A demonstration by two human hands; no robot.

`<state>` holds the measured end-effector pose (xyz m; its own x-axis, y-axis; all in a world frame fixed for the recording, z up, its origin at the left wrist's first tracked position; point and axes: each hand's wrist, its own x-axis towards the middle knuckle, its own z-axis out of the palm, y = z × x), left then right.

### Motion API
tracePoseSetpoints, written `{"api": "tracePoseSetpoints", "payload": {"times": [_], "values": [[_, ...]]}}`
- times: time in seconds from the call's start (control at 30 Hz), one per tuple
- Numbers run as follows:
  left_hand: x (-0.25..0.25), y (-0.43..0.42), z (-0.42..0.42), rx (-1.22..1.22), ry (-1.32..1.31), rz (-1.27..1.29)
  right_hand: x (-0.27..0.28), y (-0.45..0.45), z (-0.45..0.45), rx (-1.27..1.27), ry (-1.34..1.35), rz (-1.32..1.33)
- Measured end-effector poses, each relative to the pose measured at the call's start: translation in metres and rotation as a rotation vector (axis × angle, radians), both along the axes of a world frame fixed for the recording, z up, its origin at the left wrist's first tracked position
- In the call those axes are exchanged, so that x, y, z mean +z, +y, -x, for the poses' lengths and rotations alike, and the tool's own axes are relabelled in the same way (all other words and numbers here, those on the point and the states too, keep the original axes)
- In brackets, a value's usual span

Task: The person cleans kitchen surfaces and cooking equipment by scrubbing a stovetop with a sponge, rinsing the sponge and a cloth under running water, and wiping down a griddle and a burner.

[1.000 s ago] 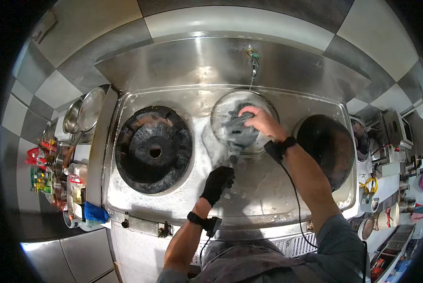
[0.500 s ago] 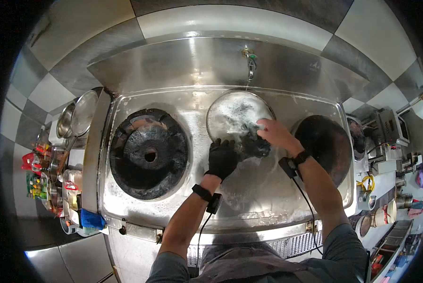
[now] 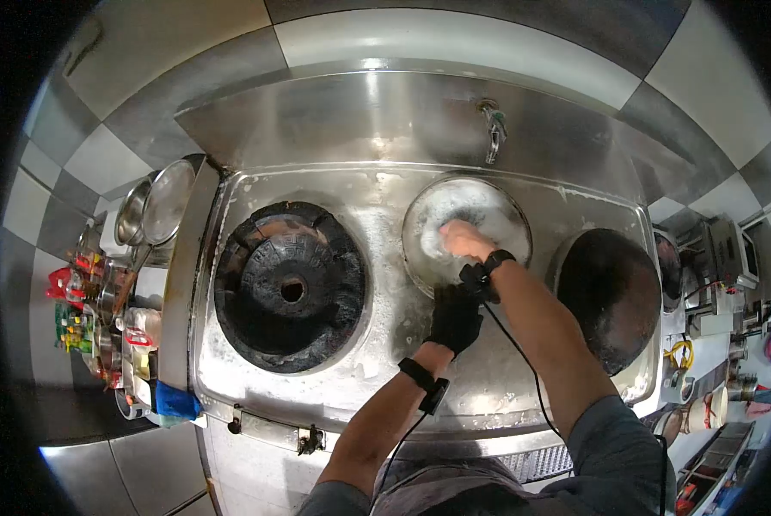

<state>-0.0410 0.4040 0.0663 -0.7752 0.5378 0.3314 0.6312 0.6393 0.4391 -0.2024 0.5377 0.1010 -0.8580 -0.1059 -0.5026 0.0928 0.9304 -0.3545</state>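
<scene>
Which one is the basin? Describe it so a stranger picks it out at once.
Find the wide stainless-steel stovetop, then the faucet on its back panel. Below that, between the black burner ring on the left and the dark wok on the right, is the round basin. Unlike those dark neighbours, it holds white suds, with the right hand over it.
</scene>
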Motion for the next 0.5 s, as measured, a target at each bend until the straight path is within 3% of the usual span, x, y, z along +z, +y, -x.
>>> {"api": "tracePoseSetpoints", "payload": {"times": [0.03,0.07,0.13,0.2,0.23,0.3,0.37,0.4,0.5], "values": [[0.007,-0.002,0.002,-0.038,-0.083,-0.006,0.004,0.000,-0.011,-0.038,0.175,0.183],[0.007,-0.003,0.003,-0.079,-0.166,-0.013,0.017,0.001,-0.016,-0.035,0.173,0.178],[0.003,-0.003,0.006,-0.084,-0.177,-0.026,0.050,0.009,-0.027,-0.276,0.096,0.527],[-0.001,-0.001,0.011,-0.094,-0.183,-0.037,0.094,0.022,-0.037,-0.211,0.081,0.510],[-0.001,-0.001,0.015,-0.102,-0.176,0.088,0.107,0.032,-0.040,-0.145,0.059,0.498],[-0.004,-0.001,0.017,-0.121,-0.167,0.211,0.049,0.085,-0.036,-0.302,0.120,0.606],[-0.010,-0.005,0.016,-0.095,-0.057,0.196,0.044,0.103,-0.040,-0.491,0.123,0.790],[-0.012,-0.004,0.017,-0.100,-0.054,0.195,0.042,0.113,-0.043,-0.495,0.128,0.790],[-0.011,0.000,0.018,-0.134,-0.151,0.246,0.050,0.119,-0.058,-0.422,0.260,0.379]]}}
